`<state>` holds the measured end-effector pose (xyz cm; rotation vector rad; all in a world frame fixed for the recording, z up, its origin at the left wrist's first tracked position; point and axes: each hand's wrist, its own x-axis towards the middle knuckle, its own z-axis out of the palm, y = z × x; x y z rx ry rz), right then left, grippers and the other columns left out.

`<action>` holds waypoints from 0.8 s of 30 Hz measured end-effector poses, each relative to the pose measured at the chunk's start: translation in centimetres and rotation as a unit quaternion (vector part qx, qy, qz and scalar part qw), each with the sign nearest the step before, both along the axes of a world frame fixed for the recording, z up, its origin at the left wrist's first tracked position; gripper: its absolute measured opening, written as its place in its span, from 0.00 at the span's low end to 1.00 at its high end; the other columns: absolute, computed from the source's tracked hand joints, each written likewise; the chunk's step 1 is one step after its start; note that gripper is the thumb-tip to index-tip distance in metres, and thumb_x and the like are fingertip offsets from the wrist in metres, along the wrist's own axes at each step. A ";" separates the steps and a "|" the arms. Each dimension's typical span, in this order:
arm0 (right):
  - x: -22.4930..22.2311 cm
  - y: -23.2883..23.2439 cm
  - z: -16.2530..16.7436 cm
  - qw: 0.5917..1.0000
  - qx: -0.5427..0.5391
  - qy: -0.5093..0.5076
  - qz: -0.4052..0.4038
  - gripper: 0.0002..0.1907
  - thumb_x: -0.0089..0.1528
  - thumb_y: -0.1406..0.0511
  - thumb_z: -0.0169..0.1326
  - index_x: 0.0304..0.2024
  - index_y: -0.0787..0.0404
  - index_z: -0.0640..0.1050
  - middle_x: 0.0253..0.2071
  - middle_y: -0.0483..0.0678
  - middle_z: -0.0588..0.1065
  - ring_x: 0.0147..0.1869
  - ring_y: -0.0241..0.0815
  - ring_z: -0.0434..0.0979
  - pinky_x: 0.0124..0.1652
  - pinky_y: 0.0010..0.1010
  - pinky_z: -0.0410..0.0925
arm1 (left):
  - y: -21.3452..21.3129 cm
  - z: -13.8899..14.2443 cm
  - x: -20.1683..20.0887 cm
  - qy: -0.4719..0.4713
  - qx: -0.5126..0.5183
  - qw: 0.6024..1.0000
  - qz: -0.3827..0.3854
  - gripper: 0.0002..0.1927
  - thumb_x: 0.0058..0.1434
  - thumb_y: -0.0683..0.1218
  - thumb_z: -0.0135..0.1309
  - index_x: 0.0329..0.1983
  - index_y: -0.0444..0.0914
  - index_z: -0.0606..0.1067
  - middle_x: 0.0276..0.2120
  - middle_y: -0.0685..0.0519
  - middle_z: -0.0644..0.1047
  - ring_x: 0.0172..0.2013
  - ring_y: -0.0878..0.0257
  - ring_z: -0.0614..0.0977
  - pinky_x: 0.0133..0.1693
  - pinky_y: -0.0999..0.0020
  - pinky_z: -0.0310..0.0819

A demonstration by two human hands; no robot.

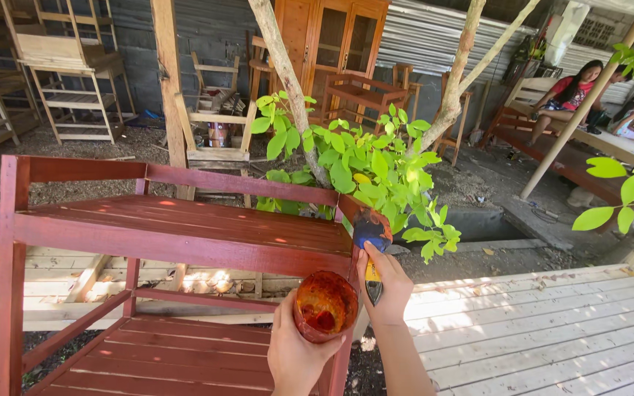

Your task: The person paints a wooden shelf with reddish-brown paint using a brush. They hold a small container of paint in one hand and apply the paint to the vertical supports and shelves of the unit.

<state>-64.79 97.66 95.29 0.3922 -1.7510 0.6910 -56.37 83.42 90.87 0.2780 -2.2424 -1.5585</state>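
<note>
My left hand [296,353] holds a small round cup [324,305] stained with reddish-brown varnish, low in the middle. My right hand [384,287] grips a paintbrush [370,233] with a blue ferrule and a yellow and black handle. Its bristles touch the right end post of a red-brown stained wooden shelf rack [170,227]. The rack's upper shelf and lower shelf look glossy and wet.
A leafy young tree [361,165] grows right behind the rack's right end. Pale unpainted wooden panels [544,330] lie on the ground to the right. Bare wooden racks [67,70] and a cabinet [335,44] stand at the back. People sit on a bench [577,92] at far right.
</note>
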 end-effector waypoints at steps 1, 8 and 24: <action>0.1 0.1 -0.5 1.000 -0.004 -0.003 0.011 0.10 0.61 0.71 0.62 0.46 0.61 0.83 0.33 0.52 0.78 0.33 0.47 0.80 0.36 0.32 0.73 | -0.1 -0.3 0.0 0.000 0.000 1.000 0.003 0.57 0.29 0.49 0.79 0.67 0.47 0.66 0.57 0.54 0.73 0.57 0.55 0.77 0.54 0.59 0.74; 1.7 0.0 -4.3 0.999 0.001 -0.050 -0.010 0.08 0.61 0.70 0.63 0.44 0.61 0.83 0.30 0.51 0.78 0.31 0.45 0.80 0.33 0.31 0.72 | -0.8 -4.4 1.0 -0.027 0.003 0.999 0.022 0.56 0.30 0.51 0.79 0.66 0.45 0.65 0.56 0.54 0.73 0.56 0.56 0.78 0.52 0.59 0.76; 7.3 -0.2 -13.1 0.992 0.085 -0.079 -0.058 0.09 0.60 0.67 0.61 0.44 0.57 0.82 0.35 0.50 0.78 0.36 0.50 0.81 0.34 0.36 0.73 | -1.1 -13.5 5.2 -0.089 -0.016 0.996 0.014 0.58 0.30 0.53 0.79 0.67 0.46 0.64 0.59 0.56 0.72 0.56 0.58 0.78 0.49 0.59 0.78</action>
